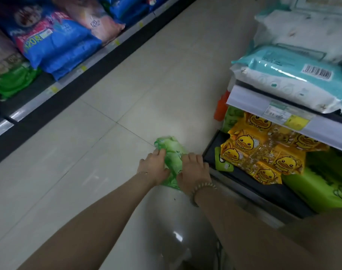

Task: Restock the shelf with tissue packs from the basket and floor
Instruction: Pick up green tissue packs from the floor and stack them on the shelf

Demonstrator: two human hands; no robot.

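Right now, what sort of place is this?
Likely a shop aisle: price tags on the shelf rail, barcoded teal pack above, stacked blue packs opposite.

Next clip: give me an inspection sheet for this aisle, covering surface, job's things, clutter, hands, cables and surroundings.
Surface: pale glossy tiled floor.
Job's things: green tissue pack lying on the floor beside the bottom shelf; yellow duck packs and larger green packs already on that shelf; no basket in view.
Clutter: orange object by the shelf end, too blurred to identify.
Hands: left hand and right hand hold the green tissue pack from either side.
Cables: nothing seen.
Surroundings: teal wipes pack on the shelf above; blue bags on the facing shelving.
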